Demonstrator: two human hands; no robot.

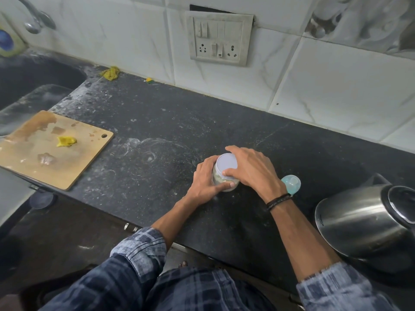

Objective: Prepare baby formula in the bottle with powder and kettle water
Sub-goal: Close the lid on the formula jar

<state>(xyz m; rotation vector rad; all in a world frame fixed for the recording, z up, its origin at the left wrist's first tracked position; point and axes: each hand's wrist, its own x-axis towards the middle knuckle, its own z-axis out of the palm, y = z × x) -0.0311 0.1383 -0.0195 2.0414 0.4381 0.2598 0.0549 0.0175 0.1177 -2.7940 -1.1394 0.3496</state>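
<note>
A clear jar of pale powder (pixel 224 181) with a white lid (pixel 226 164) stands on the black counter (pixel 157 135). My left hand (pixel 205 182) grips the jar's body from the left. My right hand (pixel 252 170) is curled over the lid, fingers round its rim. Just right of my right wrist a baby bottle with a light blue cap (pixel 291 183) shows, mostly hidden behind the wrist. A steel kettle (pixel 368 218) with a black lid stands at the right edge.
A wooden cutting board (pixel 51 151) with a yellow scrap lies at the left, next to the sink (pixel 29 86). A yellow cloth (pixel 110 73) lies by the tiled wall. A switch panel (pixel 221 38) is on the wall.
</note>
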